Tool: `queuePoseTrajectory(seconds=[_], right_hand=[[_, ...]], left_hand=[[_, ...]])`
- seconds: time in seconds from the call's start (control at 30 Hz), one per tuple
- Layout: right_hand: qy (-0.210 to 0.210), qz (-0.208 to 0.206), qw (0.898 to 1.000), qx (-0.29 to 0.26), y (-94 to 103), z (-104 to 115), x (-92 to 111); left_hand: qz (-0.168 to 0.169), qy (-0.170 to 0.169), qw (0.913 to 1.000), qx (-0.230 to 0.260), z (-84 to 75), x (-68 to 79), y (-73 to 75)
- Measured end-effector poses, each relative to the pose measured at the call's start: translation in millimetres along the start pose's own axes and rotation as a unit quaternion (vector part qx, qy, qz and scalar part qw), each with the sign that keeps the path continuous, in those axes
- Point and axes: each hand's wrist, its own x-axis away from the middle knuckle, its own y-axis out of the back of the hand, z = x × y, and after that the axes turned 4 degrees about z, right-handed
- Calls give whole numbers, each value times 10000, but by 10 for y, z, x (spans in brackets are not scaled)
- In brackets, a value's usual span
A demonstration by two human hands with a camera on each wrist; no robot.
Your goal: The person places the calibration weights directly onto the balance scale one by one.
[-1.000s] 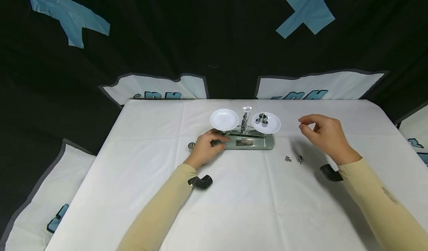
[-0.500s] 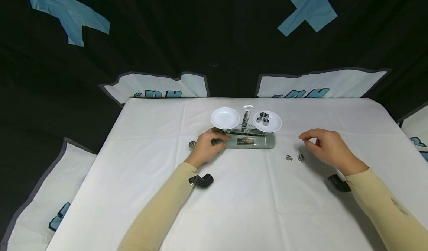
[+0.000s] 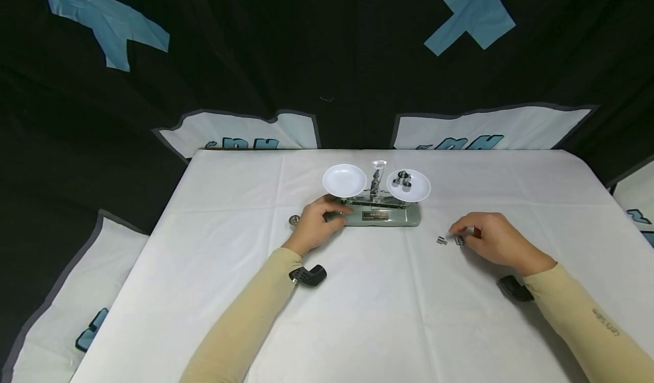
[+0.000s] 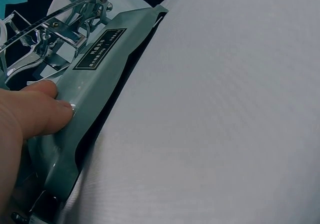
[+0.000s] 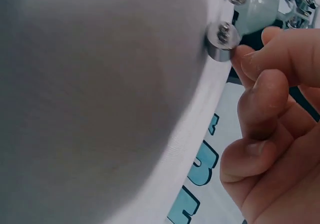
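- A balance scale (image 3: 378,210) stands near the middle of a table (image 3: 204,292) covered with a white cloth; all places below are given from this scale.
- The left hand (image 3: 317,224) is laid against the scale's left end, with the thumb (image 4: 42,116) pressed on the grey-green base (image 4: 95,79). The other fingers are seen curled at the base's end, but how far round it they reach cannot be told.
- The right hand (image 3: 493,238) is lowered to the cloth to the right of the scale and a little nearer the person. Its fingers are curled, and a small metal weight (image 5: 220,39) is touched at the fingertips (image 5: 250,59); a closed pinch is not plainly shown.
- That weight (image 3: 460,240) stands upright on the cloth, its knob upward, just off the tip of the right hand on the side toward the scale. A second small weight (image 3: 441,240) lies just beyond it, closer to the scale and apart from the fingers.
- Both weights are far nearer the right hand than the left.
- Several weights (image 3: 402,180) are seen on the scale's right pan (image 3: 416,190); the left pan (image 3: 344,180) holds nothing.
- A larger weight (image 3: 293,220) stands left of the scale, just beside the left hand.
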Motion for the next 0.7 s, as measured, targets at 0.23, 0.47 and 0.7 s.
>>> queuePoseTrajectory(seconds=[0.23, 0.47, 0.7], right_hand=[[142, 123, 9998, 2, -27, -8, 17], [177, 206, 9996, 7, -47, -1, 33], [56, 438, 9990, -50, -49, 19, 16]], left_hand=[[-12, -19, 10000, -5, -1, 2, 2], [11, -3, 10000, -18, 4, -2, -5], [-5, -15, 10000, -24, 1, -1, -4]])
